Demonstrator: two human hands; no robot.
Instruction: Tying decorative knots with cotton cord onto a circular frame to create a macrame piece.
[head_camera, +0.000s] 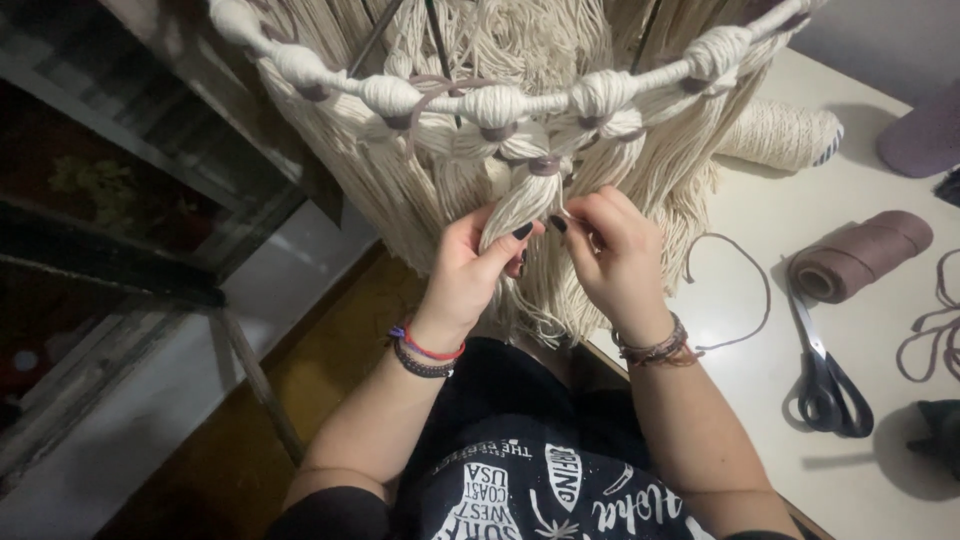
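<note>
A hanging piece of cream macramé cord (480, 110) hangs from a ring in front of me, with tassels bound by mauve thread. My left hand (470, 275) pinches one cream tassel (522, 205) just below its mauve binding. My right hand (615, 250) is beside it, fingers closed on a thin strand at the same tassel. Both wrists wear bracelets.
A white table (760, 400) lies to the right with black-handled scissors (822, 370), a spool of mauve cord (860, 255), a cream yarn cone (785, 132), a loose mauve strand (745, 280), and a dark object (940, 435) at the edge. Metal shelving (150, 200) stands left.
</note>
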